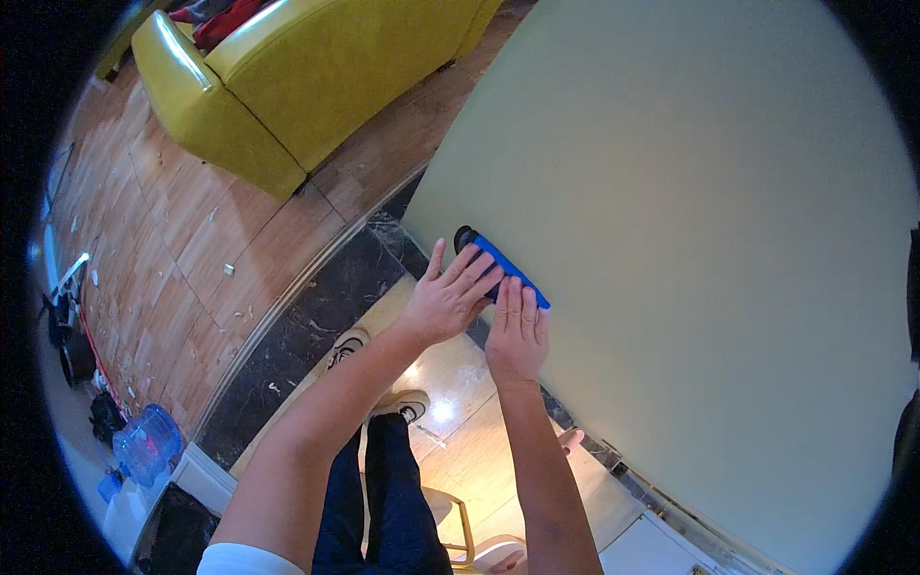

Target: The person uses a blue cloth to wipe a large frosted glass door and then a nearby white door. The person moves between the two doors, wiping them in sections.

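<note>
A blue-edged black hand tool (pixel 514 270), possibly a squeegee or smoothing blade, lies at a slant against a smooth pale green wall (pixel 661 215). My left hand (pixel 447 300) covers its upper left part, fingers spread across the black body and thumb side apart. Beside it, my right hand (pixel 517 348) presses on the lower right part, fingers together with their tips on the blue edge. Both hands hide much of the tool's body. The wall's bottom edge runs just below the tool.
A yellow sofa (pixel 309 93) with red cloth (pixel 226 25) stands upper left. Small scraps litter the wood-look floor (pixel 194 244). A dark marble strip (pixel 309 323) crosses near my shoes (pixel 406 406). Lower down are a blue water jug (pixel 147 442) and a gold-framed seat (pixel 467 532).
</note>
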Demonstrator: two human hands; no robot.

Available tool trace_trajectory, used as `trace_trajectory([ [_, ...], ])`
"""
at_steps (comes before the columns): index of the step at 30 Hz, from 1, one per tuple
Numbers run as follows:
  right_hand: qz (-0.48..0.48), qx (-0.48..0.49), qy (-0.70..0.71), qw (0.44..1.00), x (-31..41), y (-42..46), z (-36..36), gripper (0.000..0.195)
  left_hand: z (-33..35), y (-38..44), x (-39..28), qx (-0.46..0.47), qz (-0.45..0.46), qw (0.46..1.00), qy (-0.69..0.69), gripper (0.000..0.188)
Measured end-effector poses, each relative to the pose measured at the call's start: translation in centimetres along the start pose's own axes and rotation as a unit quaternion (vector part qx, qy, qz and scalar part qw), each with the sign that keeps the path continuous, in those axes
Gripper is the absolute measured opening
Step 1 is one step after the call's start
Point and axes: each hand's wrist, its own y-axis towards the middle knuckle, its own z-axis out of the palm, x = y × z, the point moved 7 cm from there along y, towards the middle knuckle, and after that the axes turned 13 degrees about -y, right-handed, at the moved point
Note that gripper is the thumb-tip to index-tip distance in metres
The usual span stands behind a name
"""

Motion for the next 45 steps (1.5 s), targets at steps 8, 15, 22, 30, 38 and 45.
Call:
trace_trajectory([
  [8, 0.144, -0.168, -0.027, 0.975, -5.7, 10.1, -11.1, 0.041, -12.9, 10.0, -4.8, -0.207, 0.154, 0.965, 0.042, 0.049],
  [15, 0.101, -0.132, -0.017, 0.986, -2.1, 9.8, -7.8, 0.04, -11.0, 7.9, 0.4, -0.187, 0.153, 0.969, 0.053, 0.046],
  [22, 0.009, 0.044, 0.106, 0.993, 4.7, 1.1, 3.9, 0.043, 2.0, -2.9, 6.5, 0.131, -0.022, 0.989, 0.057, 0.052],
  [30, 0.136, -0.013, 0.014, 0.991, -2.2, 1.1, -2.8, 0.041, -2.3, 2.4, -1.9, -0.06, 0.063, 0.996, 0.036, 0.04],
  [38, 0.203, -0.162, -0.116, 0.959, -12.2, 2.0, -11.3, 0.053, -9.0, 10.1, -13.1, -0.252, 0.24, 0.938, 0.005, 0.032],
  [45, 0.097, -0.057, -0.111, 0.987, -5.0, -6.6, -0.3, 0.037, 3.8, 0.3, -5.9, -0.01, 0.104, 0.993, 0.047, 0.04],
])
